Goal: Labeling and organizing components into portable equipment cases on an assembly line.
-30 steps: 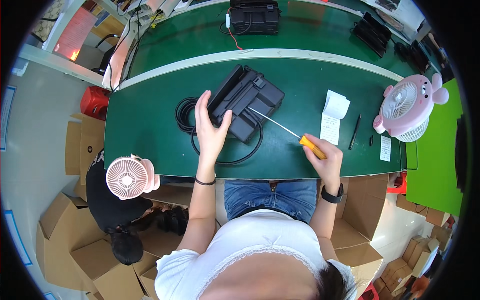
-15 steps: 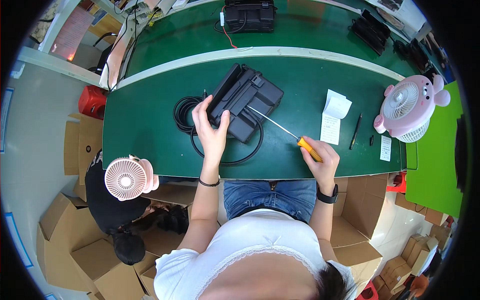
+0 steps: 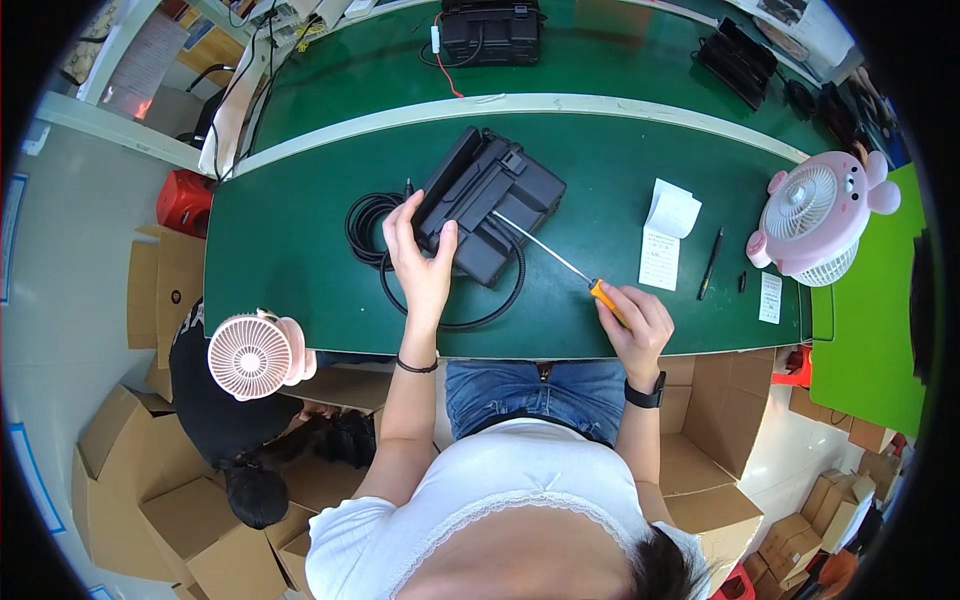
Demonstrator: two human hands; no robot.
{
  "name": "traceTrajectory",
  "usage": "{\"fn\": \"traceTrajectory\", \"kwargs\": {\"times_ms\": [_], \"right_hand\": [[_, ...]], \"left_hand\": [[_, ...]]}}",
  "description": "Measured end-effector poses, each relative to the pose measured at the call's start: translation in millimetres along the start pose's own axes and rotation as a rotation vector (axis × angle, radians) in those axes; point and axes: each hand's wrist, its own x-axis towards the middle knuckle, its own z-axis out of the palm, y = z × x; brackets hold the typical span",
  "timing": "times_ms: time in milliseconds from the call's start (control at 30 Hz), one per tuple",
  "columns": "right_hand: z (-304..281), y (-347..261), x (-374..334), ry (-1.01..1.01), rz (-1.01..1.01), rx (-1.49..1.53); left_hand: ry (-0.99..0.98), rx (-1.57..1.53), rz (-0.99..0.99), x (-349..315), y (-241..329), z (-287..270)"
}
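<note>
A black plastic case (image 3: 515, 190) sits tilted at an angle on the green table, with a black coiled cable (image 3: 370, 225) beside it and a ribbed hose looping from its near side. My left hand (image 3: 422, 255) grips the case's left near edge, fingers on the far side and thumb on the near face. In my right hand (image 3: 640, 325) is a screwdriver (image 3: 606, 297) with a yellow-orange handle. Its long metal shaft points up and left, the tip against the case's near face. What the tip meets is too small to make out.
On the right lie a notepad (image 3: 662, 240), a pen (image 3: 711, 263), a small slip of paper and a pink fan (image 3: 805, 205). Another pink fan (image 3: 255, 357) is at the left front edge. A second black case (image 3: 490, 35) stands beyond the white divider. A person (image 3: 230, 400) bends among cardboard boxes.
My right hand has shifted slightly left and turned around the screwdriver handle, covering more of it. The left hand and the case hold nearly still.
</note>
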Motion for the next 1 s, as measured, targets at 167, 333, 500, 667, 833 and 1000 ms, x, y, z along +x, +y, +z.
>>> {"fn": "traceTrajectory", "kwargs": {"times_ms": [167, 333, 500, 667, 833, 1000], "right_hand": [[3, 0, -5, 0.045, -0.061, -0.040], [0, -4, -3, 0.023, -0.046, -0.028], [-8, -7, 6, -0.103, 0.078, 0.055], [-17, -16, 15, -0.241, 0.247, 0.160], [-29, -17, 24, -0.223, 0.177, 0.101], [-41, -26, 27, -0.248, 0.085, 0.050]], "left_hand": [[0.004, -0.005, 0.008, 0, 0, 1], [0.003, -0.003, 0.003, 0, -1, 1], [-0.001, -0.024, -0.006, 1, 0, 0], [-0.002, -0.040, 0.004, 3, -2, -2], [0.033, -0.033, 0.006, 1, -2, 2], [0.049, -0.022, 0.001, 1, -1, 2]]}}
